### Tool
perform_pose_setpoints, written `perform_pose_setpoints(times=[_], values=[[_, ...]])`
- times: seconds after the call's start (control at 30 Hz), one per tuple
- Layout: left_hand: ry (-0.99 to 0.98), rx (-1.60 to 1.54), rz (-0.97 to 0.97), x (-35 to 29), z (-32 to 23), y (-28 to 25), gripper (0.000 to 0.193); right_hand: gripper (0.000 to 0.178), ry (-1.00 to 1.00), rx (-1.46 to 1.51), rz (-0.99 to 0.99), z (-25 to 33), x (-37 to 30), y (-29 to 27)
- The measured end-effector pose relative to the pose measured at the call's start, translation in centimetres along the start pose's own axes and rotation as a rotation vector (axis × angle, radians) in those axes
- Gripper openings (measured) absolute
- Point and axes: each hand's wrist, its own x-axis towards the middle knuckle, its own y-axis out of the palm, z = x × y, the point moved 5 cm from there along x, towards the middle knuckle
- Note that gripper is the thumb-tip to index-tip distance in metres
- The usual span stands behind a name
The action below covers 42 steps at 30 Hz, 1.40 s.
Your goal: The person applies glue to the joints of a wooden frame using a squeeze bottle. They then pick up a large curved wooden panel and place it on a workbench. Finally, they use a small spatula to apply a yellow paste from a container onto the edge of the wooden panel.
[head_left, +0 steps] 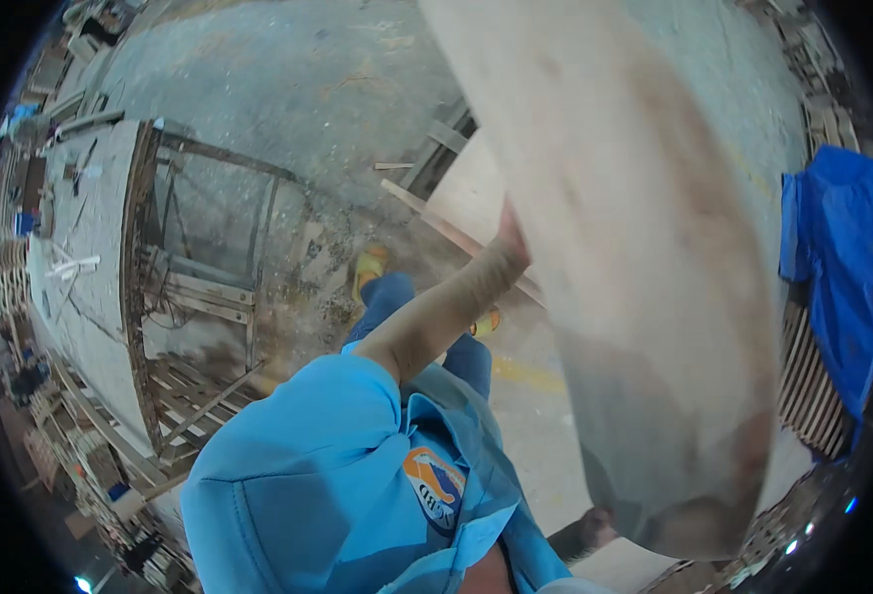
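A large pale wooden board [644, 267] with brown stains is held up on edge at my right, spanning the picture from top to bottom and blurred in places. My left hand [514, 236], at the end of an outstretched arm, grips its near edge about midway; the fingers are mostly hidden behind the board. Lower down, my right hand [599, 527] is closed at the board's bottom corner, with part of the hand covered. Beneath my left forearm lies another pale flat board [473, 188], with a long wooden edge strip [436, 220] along its side.
A worn worktable [85, 267] with a wooden frame stands at the left, tools and scraps on top. Slatted wood stacks [815, 381] and a blue tarp [837, 267] are at the right. My feet in yellow shoes [370, 265] stand on the stained concrete floor [288, 74].
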Motion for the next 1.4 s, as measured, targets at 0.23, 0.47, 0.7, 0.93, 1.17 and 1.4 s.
perform_pose_setpoints(times=[0.23, 0.47, 0.7, 0.93, 1.17, 1.4], values=[[0.181, -0.222, -0.003, 3.9, -18.9, -0.1, 0.075, 0.068, 0.018, 0.566, -0.367, 9.1, 3.1, 7.4], [0.197, -0.319, -0.126, -3.6, -38.1, -4.9, 0.088, 0.072, -0.005, 0.776, -0.38, 20.4, 7.6, 17.1], [0.585, -0.068, -0.097, -4.5, -57.8, -5.5, 0.083, 0.073, -0.098, 0.899, -0.216, 29.5, 16.4, 26.2], [0.74, -0.043, 0.04, -6.6, -71.9, -4.0, 0.069, 0.069, -0.143, 1.069, 0.001, 36.9, 26.6, 36.2], [0.965, -0.178, -0.201, -5.8, -83.5, -5.5, 0.076, 0.07, -0.134, 1.189, 0.205, 45.2, 37.1, 51.5], [1.202, -0.294, -0.202, -8.6, -90.9, -5.9, 0.076, 0.071, -0.16, 1.303, 0.594, 57.3, 46.7, 69.0]])
